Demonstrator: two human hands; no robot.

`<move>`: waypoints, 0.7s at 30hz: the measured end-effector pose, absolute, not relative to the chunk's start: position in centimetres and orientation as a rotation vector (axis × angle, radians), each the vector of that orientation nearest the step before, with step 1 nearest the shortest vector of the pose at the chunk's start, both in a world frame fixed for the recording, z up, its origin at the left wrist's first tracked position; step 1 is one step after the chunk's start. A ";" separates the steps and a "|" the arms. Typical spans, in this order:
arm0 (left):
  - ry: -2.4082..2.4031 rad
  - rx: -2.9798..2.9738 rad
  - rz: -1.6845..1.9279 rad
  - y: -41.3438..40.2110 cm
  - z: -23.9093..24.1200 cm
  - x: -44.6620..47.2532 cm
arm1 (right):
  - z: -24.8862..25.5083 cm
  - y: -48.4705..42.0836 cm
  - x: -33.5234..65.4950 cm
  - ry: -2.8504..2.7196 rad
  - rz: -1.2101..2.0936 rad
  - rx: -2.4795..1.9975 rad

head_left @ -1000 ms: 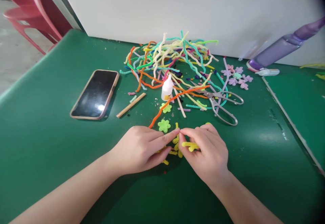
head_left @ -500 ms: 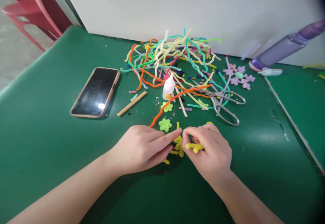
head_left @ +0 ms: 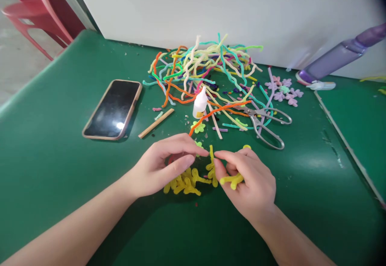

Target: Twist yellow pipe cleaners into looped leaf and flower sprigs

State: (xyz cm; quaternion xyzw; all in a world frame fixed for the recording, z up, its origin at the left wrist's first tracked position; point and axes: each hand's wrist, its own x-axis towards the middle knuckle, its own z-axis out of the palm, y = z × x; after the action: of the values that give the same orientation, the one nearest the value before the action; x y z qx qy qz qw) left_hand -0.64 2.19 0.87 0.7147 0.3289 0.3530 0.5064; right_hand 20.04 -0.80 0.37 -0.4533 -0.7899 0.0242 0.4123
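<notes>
My left hand is open, its thumb apart from its outstretched index finger. Beneath it lies a cluster of yellow branched pipe cleaner pieces, partly covered by the hand. My right hand is curled round a yellow pipe cleaner piece; its forked end sticks out by the palm and a yellow tip shows above the knuckles. Between the two hands' fingertips stands another yellow pipe cleaner sprig, close to the right index finger and thumb. A light green flower lies just beyond the left hand.
Behind the hands are a white glue bottle, metal scissors and a tangled pile of coloured pipe cleaners. A phone and a wooden stick lie left; purple flowers and a purple bottle are right.
My left hand has lifted and drawn back slightly, its thumb and index finger spreading. More of the yellow pieces now show under it. My right hand has barely moved.
</notes>
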 end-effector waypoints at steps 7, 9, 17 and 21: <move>0.685 1.784 0.799 1.9 0.8 -0.2 | 0.7 -0.8 20.1 -1.989 0.079 -1.102; 0.679 1.781 0.797 1.8 0.8 -0.3 | 0.6 -0.8 20.1 -1.983 0.087 -1.106; 0.651 1.786 0.797 2.0 0.6 -0.2 | 0.8 -0.8 20.0 -1.970 0.115 -1.150; 0.659 1.789 0.813 2.0 0.7 -0.2 | 0.7 -0.8 20.1 -1.946 0.099 -1.194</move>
State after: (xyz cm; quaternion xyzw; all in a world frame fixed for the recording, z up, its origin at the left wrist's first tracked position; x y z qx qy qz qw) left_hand -0.24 1.99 0.65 0.7429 0.2738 0.3375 0.5092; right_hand 20.05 -0.81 0.73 -0.4752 -0.7748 0.0395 0.4152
